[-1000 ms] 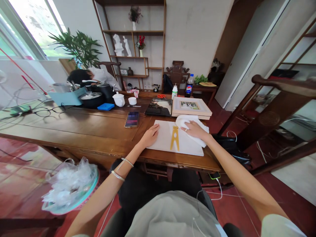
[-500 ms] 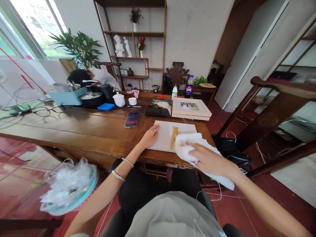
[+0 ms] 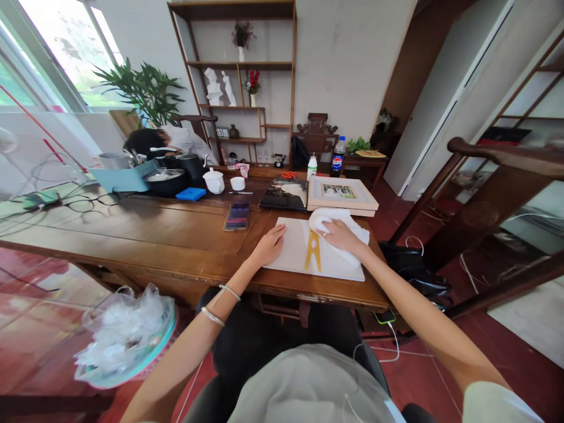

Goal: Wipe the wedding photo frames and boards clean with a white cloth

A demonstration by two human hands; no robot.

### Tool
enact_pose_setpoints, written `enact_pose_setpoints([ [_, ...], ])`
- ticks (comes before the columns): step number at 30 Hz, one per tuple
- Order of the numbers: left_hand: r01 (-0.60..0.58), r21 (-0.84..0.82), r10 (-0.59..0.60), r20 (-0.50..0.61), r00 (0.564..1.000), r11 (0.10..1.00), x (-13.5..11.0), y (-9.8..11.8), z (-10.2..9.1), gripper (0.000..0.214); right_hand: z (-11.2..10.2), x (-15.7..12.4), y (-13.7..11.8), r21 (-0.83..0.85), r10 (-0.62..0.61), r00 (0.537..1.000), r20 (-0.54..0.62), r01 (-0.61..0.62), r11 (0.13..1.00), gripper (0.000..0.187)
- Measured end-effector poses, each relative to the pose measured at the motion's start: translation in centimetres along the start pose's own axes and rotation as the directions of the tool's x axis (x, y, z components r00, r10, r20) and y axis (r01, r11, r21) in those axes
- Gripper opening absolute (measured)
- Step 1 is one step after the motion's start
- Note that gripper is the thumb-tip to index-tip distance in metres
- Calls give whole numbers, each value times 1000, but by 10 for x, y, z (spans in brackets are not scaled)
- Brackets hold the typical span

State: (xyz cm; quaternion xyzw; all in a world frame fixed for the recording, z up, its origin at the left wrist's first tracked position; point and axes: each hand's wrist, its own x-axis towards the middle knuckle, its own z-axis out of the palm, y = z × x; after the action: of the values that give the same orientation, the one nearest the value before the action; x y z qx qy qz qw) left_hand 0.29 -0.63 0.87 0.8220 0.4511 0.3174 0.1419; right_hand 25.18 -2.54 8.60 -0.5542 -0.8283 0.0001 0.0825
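Observation:
A flat white board [image 3: 288, 258] lies near the front edge of the wooden table, with a yellow clothespin-shaped figure [image 3: 314, 252] on its face. My left hand [image 3: 268, 244] rests on the board's left edge, fingers stretched out. In my right hand [image 3: 338, 232] is a bunched white towel [image 3: 319, 218], pressed against the upper right of the board. The towel covers the board's upper right corner and touches the top of the yellow figure.
Behind the board lie a framed picture [image 3: 341, 197] and a dark album [image 3: 284, 192]. A phone [image 3: 237, 215], white teapot [image 3: 214, 181] and cola bottle [image 3: 338, 157] stand or lie farther off. A basket with plastic bags [image 3: 127, 335] is at lower left; a person sits beyond the table.
My right hand has moved the towel from the board's lower right up to its top right, uncovering the yellow figure's lower part. The left hand stays in place.

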Motion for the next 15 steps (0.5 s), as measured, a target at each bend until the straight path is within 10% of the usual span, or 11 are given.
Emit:
enact_pose_setpoints([
  [10,-15,10,15,-19,1000,1000,0,-1,3,47,-14,-107,-71,66,-294,950,109,288,955,42],
  [15,-15,26,15,-9,1000,1000,0,-1,2,48,-8,-89,-56,141,-281,960,3,278,950,30],
])
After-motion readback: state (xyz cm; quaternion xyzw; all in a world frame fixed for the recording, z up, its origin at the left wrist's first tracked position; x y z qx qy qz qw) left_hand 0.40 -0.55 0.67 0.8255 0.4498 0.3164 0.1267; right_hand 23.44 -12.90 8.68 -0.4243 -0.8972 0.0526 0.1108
